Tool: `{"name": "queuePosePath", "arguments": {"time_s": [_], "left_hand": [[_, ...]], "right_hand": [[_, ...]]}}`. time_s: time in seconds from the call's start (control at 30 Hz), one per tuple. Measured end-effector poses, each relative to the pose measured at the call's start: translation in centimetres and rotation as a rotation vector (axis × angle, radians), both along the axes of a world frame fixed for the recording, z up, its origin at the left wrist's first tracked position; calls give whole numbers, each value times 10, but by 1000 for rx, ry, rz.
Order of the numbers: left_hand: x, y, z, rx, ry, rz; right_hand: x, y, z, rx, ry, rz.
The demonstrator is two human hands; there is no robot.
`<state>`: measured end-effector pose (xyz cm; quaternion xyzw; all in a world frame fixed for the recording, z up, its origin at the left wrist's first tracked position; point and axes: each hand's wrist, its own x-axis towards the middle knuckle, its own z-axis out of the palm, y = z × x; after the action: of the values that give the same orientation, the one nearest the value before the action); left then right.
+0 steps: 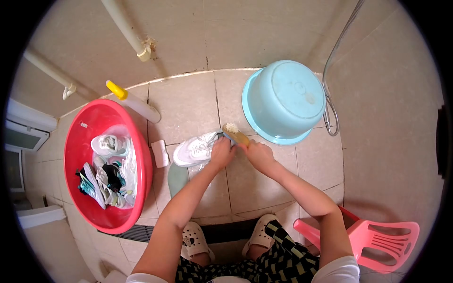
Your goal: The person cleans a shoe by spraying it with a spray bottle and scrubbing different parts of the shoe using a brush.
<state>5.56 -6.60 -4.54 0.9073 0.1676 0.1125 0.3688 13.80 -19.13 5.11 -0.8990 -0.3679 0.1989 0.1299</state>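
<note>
A white lace-up sneaker (196, 149) is in the middle of the head view, its toe pointing left. My left hand (222, 152) grips it at the heel end, fingers closed around the edge. My right hand (258, 155) is closed on the handle of a wooden scrub brush (237, 136). Pale bristles show at the brush's far end, right beside the heel and my left fingers. Whether the brush touches the shoe I cannot tell. A grey-green flat piece (178, 179) lies below the sneaker, and a white-and-pink bar-shaped block (160, 153) lies left of it.
At left, a red basin (144, 184) holds several wet shoes. A white bottle with a yellow top (137, 104) stands beside it. An upturned light-blue tub (288, 104) sits back right near a shower hose (329, 94). A pink plastic chair (365, 240) is at lower right, a floor drain (137, 232) at lower left.
</note>
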Motion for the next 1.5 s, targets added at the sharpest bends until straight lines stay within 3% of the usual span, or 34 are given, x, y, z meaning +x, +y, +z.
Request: {"name": "queuePosePath", "arguments": {"time_s": [0.3, 0.37, 0.6, 0.7, 0.9, 0.97, 1.1, 1.17, 1.5], "left_hand": [[2, -3, -4, 31, -33, 37], [2, -3, -4, 14, -38, 35], [3, -2, 4, -19, -7, 32], [3, -2, 10, -9, -5, 25], [3, -2, 8, -9, -13, 9], [3, -2, 8, -5, 13, 15], [2, -2, 8, -1, -35, 27], [2, -2, 14, -30, 23, 28], [3, -1, 9, -15, 63, 14]], "right_hand": [[4, 16, -5, -83, -49, 42], [5, 16, -18, 14, -59, 5], [12, 25, -30, -17, -51, 20], [21, 32, -39, 43, -149, 133], [35, 45, -34, -15, -10, 89], [44, 44, -61, 36, 0, 136], [47, 25, -44, 203, -68, 141], [42, 13, -8, 109, 271, -102], [-9, -15, -18, 147, 419, -245]]}}
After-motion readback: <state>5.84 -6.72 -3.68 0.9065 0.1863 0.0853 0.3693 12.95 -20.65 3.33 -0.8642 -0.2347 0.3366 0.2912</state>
